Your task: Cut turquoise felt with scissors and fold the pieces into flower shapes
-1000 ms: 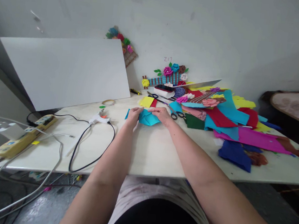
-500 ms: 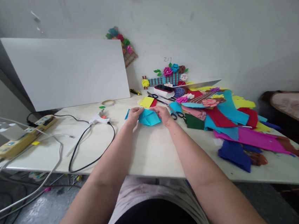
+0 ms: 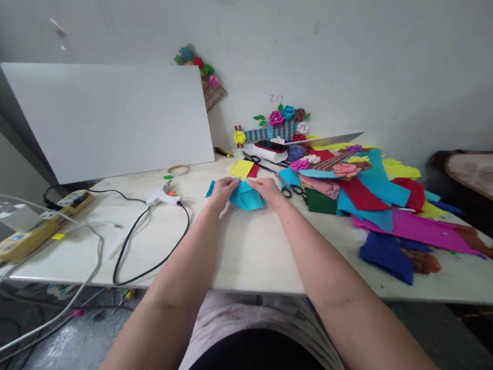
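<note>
Between my hands, low over the white table, is a creased piece of light-blue crepe paper (image 3: 246, 198). My left hand (image 3: 223, 192) pinches its left upper edge, fingers closed. From the other side my right hand (image 3: 267, 190) grips the upper edge with thumb and fingers together. Another bit of blue paper (image 3: 210, 188) shows just left of my left hand. Behind the hands lie yellow paper squares (image 3: 241, 168) and a red paper piece (image 3: 253, 171). Black-handled scissors (image 3: 287, 192) rest to the right of my right hand.
A glue gun (image 3: 163, 196) with a black cord and a yellow power strip (image 3: 37, 229) are on the left. A white board (image 3: 108, 119) leans on the wall. Coloured paper, including a magenta sheet (image 3: 416, 229), is heaped right. A phone (image 3: 272, 145) lies on a white box.
My fingers have shifted slightly along the blue paper's upper edge, and its folds now hang differently. Both arms stay in nearly the same place.
</note>
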Motion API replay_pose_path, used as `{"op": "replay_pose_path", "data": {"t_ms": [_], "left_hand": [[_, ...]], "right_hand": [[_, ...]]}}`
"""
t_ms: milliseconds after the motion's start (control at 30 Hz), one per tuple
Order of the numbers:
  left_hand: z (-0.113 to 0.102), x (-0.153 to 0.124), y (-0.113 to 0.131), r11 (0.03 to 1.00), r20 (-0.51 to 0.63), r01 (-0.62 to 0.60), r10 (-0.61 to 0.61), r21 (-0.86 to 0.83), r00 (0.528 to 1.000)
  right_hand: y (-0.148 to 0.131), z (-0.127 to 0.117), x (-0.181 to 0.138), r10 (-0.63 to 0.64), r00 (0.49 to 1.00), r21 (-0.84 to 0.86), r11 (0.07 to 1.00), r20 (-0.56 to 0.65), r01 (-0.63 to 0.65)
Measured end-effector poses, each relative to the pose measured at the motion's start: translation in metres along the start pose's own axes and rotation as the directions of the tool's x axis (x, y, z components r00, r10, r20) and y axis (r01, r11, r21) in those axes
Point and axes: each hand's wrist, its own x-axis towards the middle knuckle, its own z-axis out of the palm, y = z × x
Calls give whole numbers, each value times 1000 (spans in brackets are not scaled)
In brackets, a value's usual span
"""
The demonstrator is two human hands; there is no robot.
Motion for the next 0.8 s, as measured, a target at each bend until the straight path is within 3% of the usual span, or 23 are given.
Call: {"op": "replay_pose_path", "data": {"t_ms": [200, 433, 800], "left_hand": [[1, 2, -3, 999, -11, -15, 15, 47, 1000], [0, 3, -5, 999, 1, -16, 16, 29, 1000], [1, 0, -3, 999, 64, -33, 32, 16, 997]], "right_hand": [[-3, 1, 0, -43, 999, -130, 991, 0, 43], [-4, 3, -1, 21, 1000, -27, 999, 6, -20], [4, 3, 3, -9, 998, -1, 1000, 56, 9]]}}
